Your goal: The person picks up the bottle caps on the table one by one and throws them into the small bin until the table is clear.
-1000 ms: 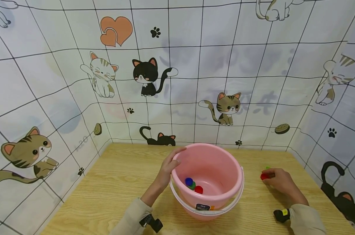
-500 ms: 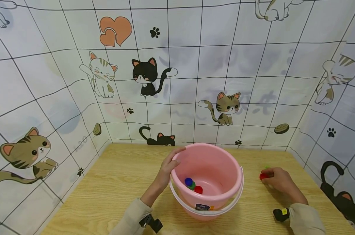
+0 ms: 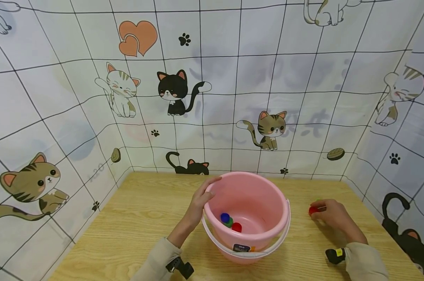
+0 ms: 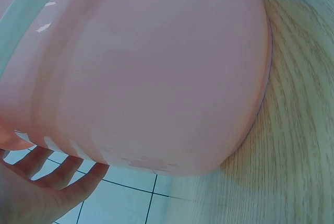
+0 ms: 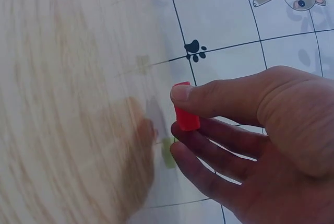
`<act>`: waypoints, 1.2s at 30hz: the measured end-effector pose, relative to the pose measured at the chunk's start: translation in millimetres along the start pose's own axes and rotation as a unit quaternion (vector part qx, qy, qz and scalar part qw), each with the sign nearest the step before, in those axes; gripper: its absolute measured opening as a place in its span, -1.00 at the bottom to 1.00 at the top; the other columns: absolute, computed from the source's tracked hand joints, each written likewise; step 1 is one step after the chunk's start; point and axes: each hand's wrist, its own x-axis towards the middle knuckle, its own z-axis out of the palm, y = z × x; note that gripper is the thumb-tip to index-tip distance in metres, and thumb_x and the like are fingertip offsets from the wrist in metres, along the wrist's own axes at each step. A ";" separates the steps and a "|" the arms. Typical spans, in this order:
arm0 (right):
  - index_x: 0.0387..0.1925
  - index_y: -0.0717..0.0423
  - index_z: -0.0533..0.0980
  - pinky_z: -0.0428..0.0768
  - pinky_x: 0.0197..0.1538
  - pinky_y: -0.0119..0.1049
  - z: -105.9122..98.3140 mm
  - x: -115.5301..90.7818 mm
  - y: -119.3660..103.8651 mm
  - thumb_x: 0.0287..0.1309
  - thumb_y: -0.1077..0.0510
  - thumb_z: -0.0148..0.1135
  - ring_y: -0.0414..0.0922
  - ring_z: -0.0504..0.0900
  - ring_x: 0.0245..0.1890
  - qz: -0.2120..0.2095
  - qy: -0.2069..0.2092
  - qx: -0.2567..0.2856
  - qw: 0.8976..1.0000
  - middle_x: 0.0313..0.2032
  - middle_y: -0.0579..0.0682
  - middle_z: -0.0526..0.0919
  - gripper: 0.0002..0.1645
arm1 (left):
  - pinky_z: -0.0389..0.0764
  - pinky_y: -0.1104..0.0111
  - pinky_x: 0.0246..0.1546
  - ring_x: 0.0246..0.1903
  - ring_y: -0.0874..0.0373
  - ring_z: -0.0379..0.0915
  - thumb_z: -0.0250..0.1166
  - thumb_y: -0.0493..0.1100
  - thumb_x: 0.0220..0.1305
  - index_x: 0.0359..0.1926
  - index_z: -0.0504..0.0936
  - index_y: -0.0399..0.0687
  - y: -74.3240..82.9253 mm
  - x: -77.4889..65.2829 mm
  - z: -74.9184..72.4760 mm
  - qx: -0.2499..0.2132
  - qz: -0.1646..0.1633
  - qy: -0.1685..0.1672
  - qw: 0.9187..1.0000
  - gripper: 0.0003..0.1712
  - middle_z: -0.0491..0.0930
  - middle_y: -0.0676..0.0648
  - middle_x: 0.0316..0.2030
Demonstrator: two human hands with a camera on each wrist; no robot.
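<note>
A pink bucket (image 3: 233,244) with a white handle (image 3: 248,255) stands upright on the wooden table. My left hand (image 3: 199,199) grips its rim on the left, thumb over the edge and fingers outside along the wall. Inside, at the bottom, lie a blue bottle cap (image 3: 225,217), a green one (image 3: 229,223) and a red one (image 3: 236,227). To the right of the bucket, my right hand (image 3: 332,214) pinches another red bottle cap (image 5: 187,112) between thumb and fingers, low over the tabletop. Behind those fingers a light green piece (image 5: 168,153) shows, mostly hidden.
The wooden table (image 3: 141,218) reaches back to a white gridded sheet (image 3: 219,78) printed with cats, which encloses it at the back and both sides. Black camera straps sit on both wrists.
My right hand has edged very slightly left with the red bottle cap, covering more of the light green piece. The left hand and the bucket stay as they were.
</note>
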 end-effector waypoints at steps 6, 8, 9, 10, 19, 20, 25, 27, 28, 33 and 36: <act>0.11 0.47 0.58 0.65 -0.20 -0.13 -1.9 -2.3 -2.8 0.15 0.16 0.44 0.18 0.71 -0.13 -0.009 0.014 0.001 1.000 -0.09 0.37 0.72 -0.43 | 0.60 -0.10 0.20 0.30 -0.23 0.43 -0.01 -0.09 0.39 0.47 0.40 0.10 0.4 0.4 0.5 0.001 0.002 -0.003 1.000 -0.37 0.30 -0.10 0.50; 0.11 0.46 0.58 0.66 -0.18 -0.12 -2.8 -2.6 -4.4 0.14 0.14 0.45 0.16 0.69 -0.14 -0.006 0.015 0.000 1.000 -0.08 0.36 0.72 -0.41 | 0.60 -0.11 0.20 0.29 -0.23 0.44 -0.02 -0.09 0.39 0.47 0.40 0.10 0.7 0.3 0.7 0.001 0.002 -0.001 1.000 -0.37 0.31 -0.10 0.50; 0.11 0.46 0.58 0.66 -0.17 -0.11 -3.2 -2.8 -5.4 0.14 0.13 0.45 0.15 0.69 -0.14 -0.004 0.016 0.001 1.000 -0.07 0.35 0.72 -0.41 | 0.60 -0.11 0.20 0.29 -0.23 0.44 -0.02 -0.09 0.39 0.47 0.41 0.11 0.5 0.4 0.8 0.001 0.002 0.000 1.000 -0.37 0.31 -0.10 0.50; 0.11 0.46 0.58 0.66 -0.17 -0.10 -3.8 -2.6 -6.2 0.14 0.12 0.46 0.14 0.68 -0.14 -0.003 0.015 -0.001 1.000 -0.07 0.36 0.71 -0.40 | 0.60 -0.11 0.20 0.29 -0.22 0.44 -0.01 -0.10 0.38 0.47 0.41 0.11 0.4 0.4 0.8 0.000 0.002 0.001 1.000 -0.37 0.31 -0.09 0.50; 0.10 0.48 0.57 0.69 -0.07 0.06 -7.8 -1.0 -12.9 0.16 0.17 0.45 0.18 0.67 -0.12 -0.004 0.019 -0.007 1.000 -0.06 0.41 0.69 -0.43 | 0.56 -0.14 0.23 0.31 -0.23 0.42 -0.01 -0.10 0.37 0.47 0.41 0.07 -0.3 0.9 2.1 -0.001 0.007 0.002 1.000 -0.36 0.31 -0.11 0.50; 0.10 0.49 0.57 0.69 -0.06 0.09 -8.2 -1.1 -14.0 0.17 0.19 0.44 0.19 0.68 -0.12 -0.007 0.020 -0.007 1.000 -0.06 0.41 0.70 -0.45 | 0.57 -0.14 0.22 0.30 -0.23 0.42 -0.01 -0.10 0.37 0.47 0.41 0.07 -0.5 0.9 2.1 -0.001 0.007 0.002 1.000 -0.36 0.31 -0.12 0.50; 0.07 0.48 0.58 0.69 -0.08 0.10 -10.5 -2.2 -19.6 0.18 0.23 0.41 0.21 0.71 -0.13 -0.029 0.030 -0.009 0.999 -0.10 0.39 0.72 -0.51 | 0.58 -0.14 0.20 0.29 -0.25 0.44 -0.01 -0.11 0.37 0.47 0.41 0.06 -0.6 0.4 1.7 -0.002 0.006 0.002 1.000 -0.36 0.31 -0.13 0.49; 0.05 0.47 0.60 0.68 -0.12 0.06 -11.2 -2.6 -21.4 0.17 0.22 0.42 0.20 0.71 -0.15 -0.038 0.034 -0.014 0.999 -0.12 0.37 0.73 -0.52 | 0.59 -0.13 0.21 0.29 -0.24 0.44 -0.01 -0.11 0.36 0.47 0.41 0.06 -0.5 0.0 1.4 -0.001 0.005 0.003 1.000 -0.36 0.32 -0.12 0.49; 0.05 0.47 0.60 0.68 -0.13 0.04 -11.3 -2.8 -22.3 0.17 0.22 0.42 0.19 0.72 -0.15 -0.041 0.035 -0.015 0.998 -0.12 0.36 0.74 -0.52 | 0.59 -0.13 0.21 0.29 -0.24 0.44 -0.01 -0.10 0.37 0.47 0.41 0.06 -0.7 -0.2 1.2 -0.002 0.004 0.003 1.000 -0.36 0.32 -0.12 0.49; 0.05 0.45 0.61 0.67 -0.16 -0.03 -11.1 -2.9 -25.9 0.16 0.22 0.43 0.17 0.72 -0.15 -0.049 0.040 -0.020 0.998 -0.14 0.31 0.76 -0.52 | 0.60 -0.11 0.21 0.29 -0.24 0.44 -0.01 -0.09 0.37 0.47 0.40 0.07 0.3 -0.7 0.6 -0.002 0.001 0.000 1.000 -0.36 0.31 -0.12 0.49; 0.03 0.44 0.62 0.67 -0.16 -0.03 -11.9 -2.1 -28.9 0.15 0.22 0.43 0.18 0.72 -0.14 -0.056 0.044 -0.022 0.997 -0.15 0.31 0.76 -0.54 | 0.61 -0.10 0.20 0.29 -0.24 0.44 -0.01 -0.09 0.38 0.47 0.40 0.07 -0.2 -0.3 0.1 -0.003 0.003 -0.001 1.000 -0.36 0.31 -0.13 0.49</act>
